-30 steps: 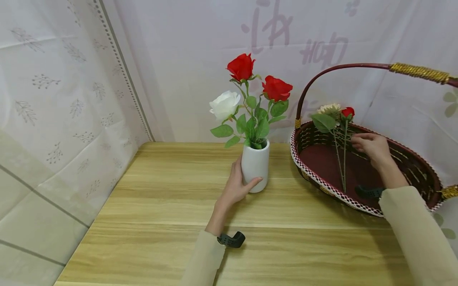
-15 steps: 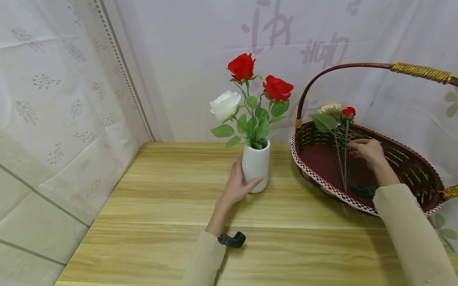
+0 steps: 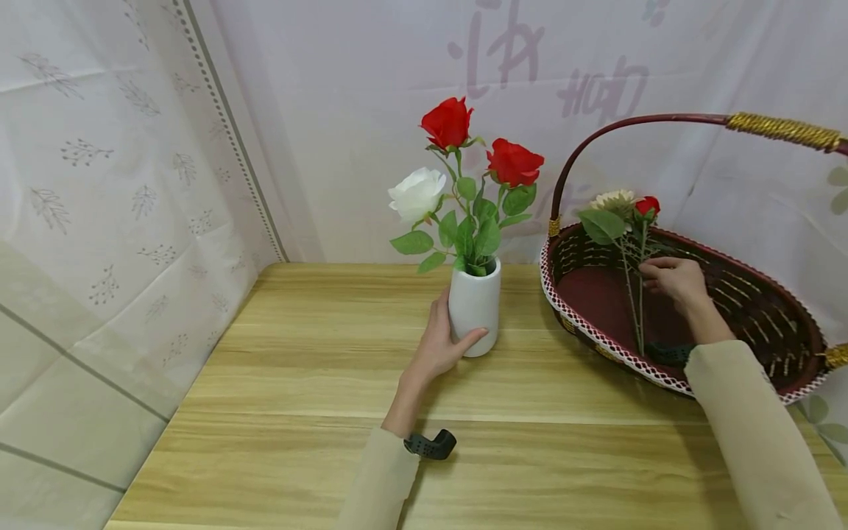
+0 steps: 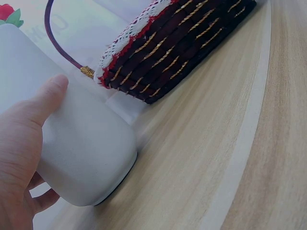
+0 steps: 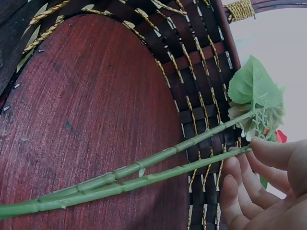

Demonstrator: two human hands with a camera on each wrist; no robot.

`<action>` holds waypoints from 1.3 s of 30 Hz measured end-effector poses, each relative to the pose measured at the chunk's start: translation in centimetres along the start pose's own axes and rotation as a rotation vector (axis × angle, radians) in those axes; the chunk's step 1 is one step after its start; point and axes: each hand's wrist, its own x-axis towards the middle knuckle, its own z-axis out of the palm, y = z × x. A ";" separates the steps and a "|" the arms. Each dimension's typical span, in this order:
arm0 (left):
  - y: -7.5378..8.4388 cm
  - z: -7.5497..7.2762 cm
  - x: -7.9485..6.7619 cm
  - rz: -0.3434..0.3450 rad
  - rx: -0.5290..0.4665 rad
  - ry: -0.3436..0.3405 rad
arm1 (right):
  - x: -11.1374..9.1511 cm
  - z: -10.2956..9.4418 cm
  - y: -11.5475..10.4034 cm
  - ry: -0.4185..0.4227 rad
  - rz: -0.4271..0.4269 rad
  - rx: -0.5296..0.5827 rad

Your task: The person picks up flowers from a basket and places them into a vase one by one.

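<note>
My left hand (image 3: 442, 340) grips the white vase (image 3: 474, 313) low on its side, thumb across the front and fingers behind. The vase stands upright on the table with two red roses (image 3: 447, 124) and a white rose (image 3: 417, 194) in it. In the left wrist view the thumb lies along the vase (image 4: 91, 139). Inside the basket (image 3: 606, 355), my right hand (image 3: 676, 282) pinches the stem of a small red rose (image 3: 647, 207) just below its head. Beside that stem leans a cream flower (image 3: 613, 201) with a green leaf; the two stems cross near their lower ends in the right wrist view.
The dark woven basket has a lace rim and a tall arched handle (image 3: 669, 119) wound with gold cord, rising at the right. A wooden table (image 3: 278, 412) lies under everything. Printed curtains (image 3: 331, 147) hang close behind and at the left.
The right hand has moved left to the red rose's stem, where its fingertips now meet. The left hand and vase have kept their place.
</note>
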 end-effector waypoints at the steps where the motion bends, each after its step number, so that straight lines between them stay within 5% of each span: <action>1: 0.0 0.0 0.0 0.000 -0.001 0.001 | 0.0 0.0 0.0 0.000 -0.004 -0.001; 39: -0.1 -0.1 0.0 -0.019 -0.019 -0.006 | -0.8 -0.3 -0.6 0.015 -0.069 -0.096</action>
